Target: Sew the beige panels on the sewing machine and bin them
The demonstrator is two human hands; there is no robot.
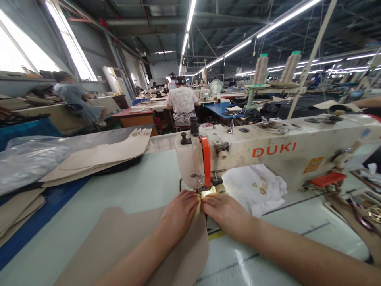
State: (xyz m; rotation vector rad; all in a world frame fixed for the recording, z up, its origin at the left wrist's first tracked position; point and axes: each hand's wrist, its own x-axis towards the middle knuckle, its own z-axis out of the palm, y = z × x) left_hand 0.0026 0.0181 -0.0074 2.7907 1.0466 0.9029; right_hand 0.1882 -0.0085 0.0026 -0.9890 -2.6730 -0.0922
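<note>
My left hand (182,211) is closed in a pinch at the upper edge of a beige fabric piece (125,238), which spreads over the table under my forearm. Close beside it, my right hand (228,212) is pinched too, its fingertips meeting those of the left. A small yellowish bit shows between the fingertips, too small to name. Both hands are right in front of the needle area of a white sewing machine (238,147), lit by a small lamp. The needle tip and presser foot are mostly hidden by my fingers.
Behind the needle lies a white cloth (254,188) with small gold-coloured metal pieces (262,186) on it. Stacked beige panels (98,159) and a clear plastic bag (32,163) lie at left. Thread cones (261,69) stand behind the machine. Scissors (361,214) are at right. Other people sit farther off.
</note>
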